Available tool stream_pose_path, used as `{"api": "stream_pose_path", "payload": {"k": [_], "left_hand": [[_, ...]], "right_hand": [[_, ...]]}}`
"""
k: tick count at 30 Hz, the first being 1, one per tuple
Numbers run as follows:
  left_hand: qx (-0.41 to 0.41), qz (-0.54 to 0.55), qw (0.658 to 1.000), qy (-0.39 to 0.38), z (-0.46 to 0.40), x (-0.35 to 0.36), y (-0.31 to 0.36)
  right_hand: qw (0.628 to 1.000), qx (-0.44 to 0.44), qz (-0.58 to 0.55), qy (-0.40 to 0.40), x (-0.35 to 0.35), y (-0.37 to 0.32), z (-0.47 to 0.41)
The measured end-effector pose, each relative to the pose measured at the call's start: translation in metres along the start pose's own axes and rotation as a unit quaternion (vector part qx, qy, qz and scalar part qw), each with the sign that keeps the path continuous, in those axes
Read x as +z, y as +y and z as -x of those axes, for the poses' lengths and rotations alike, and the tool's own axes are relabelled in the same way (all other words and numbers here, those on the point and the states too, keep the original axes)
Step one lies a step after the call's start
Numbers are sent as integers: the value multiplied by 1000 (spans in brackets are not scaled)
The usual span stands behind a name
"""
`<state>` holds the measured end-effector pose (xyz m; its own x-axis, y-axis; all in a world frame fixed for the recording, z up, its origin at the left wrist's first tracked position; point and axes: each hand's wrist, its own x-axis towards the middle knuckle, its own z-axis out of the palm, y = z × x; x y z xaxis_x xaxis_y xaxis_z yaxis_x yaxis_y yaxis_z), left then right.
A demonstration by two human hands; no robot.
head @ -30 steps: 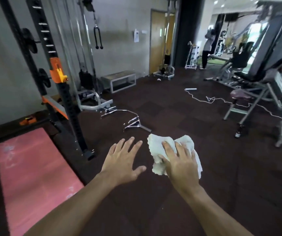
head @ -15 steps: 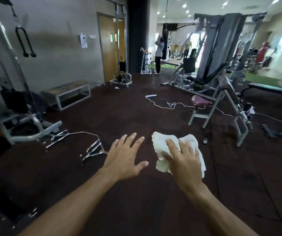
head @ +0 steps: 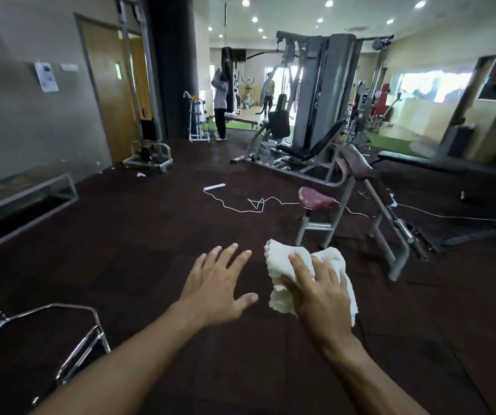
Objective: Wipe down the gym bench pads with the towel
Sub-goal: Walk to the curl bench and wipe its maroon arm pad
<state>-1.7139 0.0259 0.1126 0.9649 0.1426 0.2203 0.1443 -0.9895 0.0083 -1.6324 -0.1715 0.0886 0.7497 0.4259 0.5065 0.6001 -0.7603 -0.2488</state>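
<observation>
Zero pads wiped as far as this view shows; the job looks barely started. Right hand (head: 320, 290) grips the white towel (head: 282, 265), fingers curled over the bunched cloth, held in the air out in front and touching nothing else. Left hand (head: 216, 287) is empty, fingers spread and straight, just beside the towel but apart from it. Nearest target is the curl bench (head: 351, 205) ahead to the right: a small reddish seat pad (head: 315, 197) and a sloped arm pad (head: 357, 163) above it on the grey frame, both well apart from the towel. Further back is the multi-gym (head: 321, 94) with its black seat and back pads (head: 309, 146), and a flat black bench (head: 438, 163) near the right edge of the floor (head: 150, 235). White cable (head: 240, 205) trails across the floor between me and the benches, a trip risk on the walk over. Chrome handle (head: 70, 333) lies at the lower left. Can't tell if any pad is wet or already clean; too far and blurred. My read: approach phase only, all wiping is left, starting with the reddish seat.
</observation>
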Motion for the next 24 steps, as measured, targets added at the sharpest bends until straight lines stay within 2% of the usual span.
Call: {"api": "stream_pose_path", "payload": {"k": [8,12,17,21,22,24], "left_hand": [[-36,34,999,0,-228,38,-98],[-38,31,999,-1,-344,59,-145],[-26,31,999,11,-490,115,-197],[2,33,999,-8,-630,145,-239],[6,38,999,-8,-666,151,-245],[45,40,998,-18,-732,158,-242]], "right_hand": [[998,10,-13,-57,121,40,-229],[999,0,-2,-54,177,63,-337],[999,-13,26,-43,266,94,-463],[1000,-6,29,-8,326,122,-572],[999,7,34,-28,337,133,-598],[998,54,44,-6,355,160,-647]]}}
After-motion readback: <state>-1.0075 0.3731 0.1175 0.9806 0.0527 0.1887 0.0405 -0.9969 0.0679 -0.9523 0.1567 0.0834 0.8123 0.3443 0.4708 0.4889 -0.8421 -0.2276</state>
